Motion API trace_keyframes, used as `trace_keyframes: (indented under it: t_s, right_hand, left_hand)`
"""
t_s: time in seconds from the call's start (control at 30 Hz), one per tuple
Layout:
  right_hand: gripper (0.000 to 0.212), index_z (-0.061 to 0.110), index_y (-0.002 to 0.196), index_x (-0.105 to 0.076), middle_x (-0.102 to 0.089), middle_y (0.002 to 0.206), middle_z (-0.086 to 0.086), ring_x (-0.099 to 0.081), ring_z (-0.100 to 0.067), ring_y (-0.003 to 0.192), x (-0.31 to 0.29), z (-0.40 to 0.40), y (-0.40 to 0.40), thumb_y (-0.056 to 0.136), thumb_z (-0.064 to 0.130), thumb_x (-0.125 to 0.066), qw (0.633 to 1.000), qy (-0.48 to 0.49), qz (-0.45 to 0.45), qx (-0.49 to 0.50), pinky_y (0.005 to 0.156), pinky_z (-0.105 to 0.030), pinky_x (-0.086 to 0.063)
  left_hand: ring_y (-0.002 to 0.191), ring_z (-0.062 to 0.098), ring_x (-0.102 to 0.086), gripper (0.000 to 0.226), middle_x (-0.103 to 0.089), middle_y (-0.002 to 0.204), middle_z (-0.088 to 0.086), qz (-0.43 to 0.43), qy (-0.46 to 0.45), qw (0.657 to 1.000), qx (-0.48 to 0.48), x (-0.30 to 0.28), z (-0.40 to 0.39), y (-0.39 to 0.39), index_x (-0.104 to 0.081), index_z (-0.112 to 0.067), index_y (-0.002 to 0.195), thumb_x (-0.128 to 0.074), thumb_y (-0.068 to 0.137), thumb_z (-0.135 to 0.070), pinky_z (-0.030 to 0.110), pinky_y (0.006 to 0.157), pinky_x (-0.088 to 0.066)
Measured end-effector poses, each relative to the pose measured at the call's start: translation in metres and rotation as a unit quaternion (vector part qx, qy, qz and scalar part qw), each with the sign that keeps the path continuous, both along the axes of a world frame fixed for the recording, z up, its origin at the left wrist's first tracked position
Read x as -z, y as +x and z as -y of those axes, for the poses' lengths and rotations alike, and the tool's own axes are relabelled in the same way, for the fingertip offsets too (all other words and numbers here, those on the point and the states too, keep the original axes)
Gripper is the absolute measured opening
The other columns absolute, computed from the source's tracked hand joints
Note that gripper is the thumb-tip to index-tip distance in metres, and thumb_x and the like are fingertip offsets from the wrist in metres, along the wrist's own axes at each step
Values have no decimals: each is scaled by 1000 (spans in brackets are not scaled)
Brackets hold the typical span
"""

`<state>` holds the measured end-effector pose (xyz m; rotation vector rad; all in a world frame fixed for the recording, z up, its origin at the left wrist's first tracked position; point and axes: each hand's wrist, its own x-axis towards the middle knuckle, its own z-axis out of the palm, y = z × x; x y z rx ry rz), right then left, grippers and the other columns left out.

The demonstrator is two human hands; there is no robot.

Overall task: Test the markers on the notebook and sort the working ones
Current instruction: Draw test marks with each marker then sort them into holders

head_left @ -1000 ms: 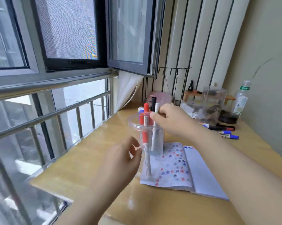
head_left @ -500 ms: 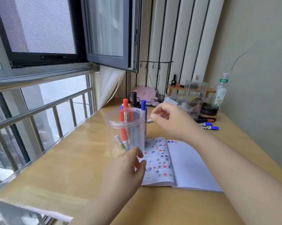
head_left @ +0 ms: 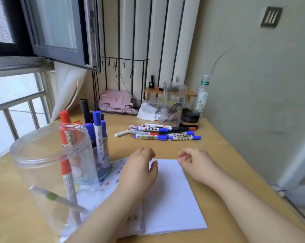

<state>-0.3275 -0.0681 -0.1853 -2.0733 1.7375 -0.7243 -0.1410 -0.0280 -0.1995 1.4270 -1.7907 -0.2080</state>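
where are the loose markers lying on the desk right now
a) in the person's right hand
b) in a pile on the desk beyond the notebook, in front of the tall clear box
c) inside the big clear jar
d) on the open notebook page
b: the loose markers lie flat in a pile on the desk, beyond the notebook and in front of the tall clear box; neither hand holds one.

One open notebook point(head_left: 167, 193) lies on the desk. Two clear holders stand at its left: a large plastic jar point(head_left: 48, 165) with two markers inside, one red-capped point(head_left: 66, 137) and one with a green band point(head_left: 53, 197), and a smaller cup point(head_left: 100, 155) crowded with blue, black and red markers, too overlapped to count. About eight markers lie loose in a pile point(head_left: 158, 133) behind. One bottle point(head_left: 202, 95).
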Motion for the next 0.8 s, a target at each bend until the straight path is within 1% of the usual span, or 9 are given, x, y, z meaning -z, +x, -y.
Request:
trace_keyframes:
  t_s: [0.1, 0.17, 0.23, 0.3, 0.43, 0.57, 0.63, 0.73, 0.8]
  right_hand:
    - [22, 16, 112, -62, -48, 83, 14, -46, -1, 70, 14, 26, -1, 91, 18, -56, 998, -17, -54, -12, 60, -10, -33]
    - [31, 14, 122, -58, -52, 99, 9, -47, -6, 85, 17, 48, 5, 92, 18, -56, 995, -32, -92, -25, 73, -14, -34]
    - [36, 14, 129, -54, -52, 124, 0, -48, -14, 110, 20, 73, 15, 93, 18, -55, 991, -47, -119, -34, 91, -20, -35]
    - [39, 14, 132, -51, -50, 131, -4, -41, -22, 124, 23, 100, 28, 93, 18, -54, 987, -71, -141, -40, 102, -27, -32]
    - [37, 14, 132, -51, -49, 133, -3, -36, -25, 125, 26, 142, 53, 95, 15, -49, 976, -96, -190, -38, 104, -34, -33]
    - [28, 11, 121, -55, -49, 125, -6, -38, -27, 122, 33, 164, 61, 94, 19, -50, 959, -94, -266, -33, 100, -38, -37]
    - [26, 12, 117, -56, -47, 120, -6, -40, -29, 119, 37, 167, 63, 94, 22, -51, 959, -80, -268, -37, 96, -36, -36]
    - [29, 15, 122, -56, -47, 120, -6, -43, -27, 115, 27, 155, 65, 95, 26, -51, 959, -41, -274, -67, 94, -36, -38]
    - [29, 16, 120, -58, -51, 115, -5, -50, -23, 104, 14, 135, 65, 95, 28, -52, 970, -18, -233, -74, 85, -32, -41]
  left_hand:
    - [83, 15, -54, 15, -52, 88, -7, -37, -56, 998, -1, 17, 11, 2, -57, -15, 93, -59, 82, -5, 19, 65, -31]
    - [80, 9, -50, 14, -50, 86, -10, -50, -90, 995, -5, 23, 14, 4, -56, -17, 93, -57, 81, -10, 16, 65, -29]
    - [79, 6, -48, 13, -49, 86, -13, -39, -110, 993, -11, 26, 16, 6, -55, -20, 93, -50, 81, -20, 19, 65, -32]
    - [78, 8, -48, 14, -49, 85, -14, -39, -105, 993, -23, 28, 18, 6, -53, -23, 93, -46, 81, -25, 22, 65, -35]
    - [75, 11, -49, 13, -52, 83, -11, -34, -101, 994, -23, 32, 21, 2, -45, -30, 92, -39, 81, -30, 25, 63, -39]
    - [75, 13, -51, 12, -53, 81, -10, -25, -95, 995, -30, 35, 23, 1, -40, -33, 91, -37, 80, -31, 29, 62, -44]
    - [75, 11, -49, 11, -53, 81, -10, -25, -95, 995, -32, 36, 23, 1, -41, -33, 90, -38, 80, -31, 28, 62, -44]
    - [74, 9, -46, 12, -53, 81, -10, -23, -92, 995, -36, 37, 24, 1, -45, -30, 90, -39, 79, -30, 27, 65, -37]
    - [74, 11, -47, 12, -54, 81, -10, -28, -82, 996, -34, 37, 24, 3, -49, -26, 90, -43, 80, -28, 25, 64, -36]
